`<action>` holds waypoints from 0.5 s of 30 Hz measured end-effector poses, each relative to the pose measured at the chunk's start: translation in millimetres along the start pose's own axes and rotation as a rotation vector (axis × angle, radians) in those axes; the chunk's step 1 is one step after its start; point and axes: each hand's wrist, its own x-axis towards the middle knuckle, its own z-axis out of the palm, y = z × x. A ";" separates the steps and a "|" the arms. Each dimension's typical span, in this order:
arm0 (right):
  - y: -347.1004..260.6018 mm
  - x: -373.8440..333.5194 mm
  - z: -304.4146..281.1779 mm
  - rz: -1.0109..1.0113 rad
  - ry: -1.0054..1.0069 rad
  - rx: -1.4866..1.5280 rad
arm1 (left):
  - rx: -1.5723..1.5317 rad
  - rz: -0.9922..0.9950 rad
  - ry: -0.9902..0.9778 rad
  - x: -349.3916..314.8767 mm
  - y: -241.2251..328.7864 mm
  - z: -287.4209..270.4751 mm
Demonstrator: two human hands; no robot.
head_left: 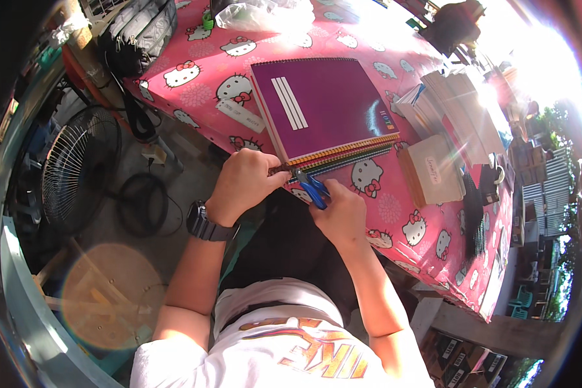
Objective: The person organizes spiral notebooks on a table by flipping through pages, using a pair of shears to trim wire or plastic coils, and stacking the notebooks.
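Observation:
A stack of spiral-bound notebooks lies on the pink patterned tablecloth (389, 208), topped by a glossy purple notebook (333, 97) with white label lines. Yellow, green and dark coils (346, 159) show along the stack's near edge. At its near left corner, my left hand (247, 180) is closed, pinching a small reddish-brown piece that looks like a coil end (280, 169). My right hand (344, 215) grips blue-handled pliers (313, 189), their jaws touching or very close to that piece. Whether the jaws are fully closed is too small to tell.
A whitish ruler-like strip (240, 116) lies left of the notebooks. To the right are piled books (462, 113), a tan pad stack (435, 169) and black mesh (475, 223). A plastic bag (265, 16) is at the far side; a fan (81, 168) stands at the left.

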 end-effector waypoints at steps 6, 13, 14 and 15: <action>-1.8 -6.1 -8.8 0.058 -0.008 0.081 | -0.151 0.010 0.002 -4.3 -12.3 3.4; -2.2 -9.0 -2.4 -0.029 0.030 -0.079 | -0.261 -0.055 -0.039 -4.7 -11.0 0.3; -1.7 -9.7 -0.8 -0.059 0.061 -0.075 | -0.266 -0.054 -0.047 -4.2 -11.0 1.0; -1.4 -9.8 0.6 -0.054 0.060 -0.075 | -0.270 -0.053 -0.056 -4.0 -11.0 1.7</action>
